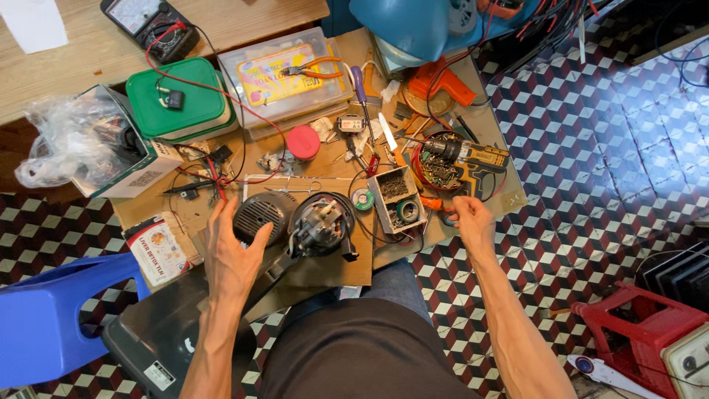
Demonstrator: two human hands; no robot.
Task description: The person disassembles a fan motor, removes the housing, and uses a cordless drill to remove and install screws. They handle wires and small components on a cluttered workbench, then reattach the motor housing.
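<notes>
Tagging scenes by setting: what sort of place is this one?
Probably an informal home or street-side electrical repair spot, set on a tiled floor. Cues: an opened motor by the left hand, a multimeter with red leads, and a parts box near the right hand.

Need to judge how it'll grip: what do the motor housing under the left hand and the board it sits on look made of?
Motor housing: probably dark grey moulded plastic, matte, with slotted vents; could be painted metal. Board: brown corrugated cardboard, dull and scuffed.
</notes>
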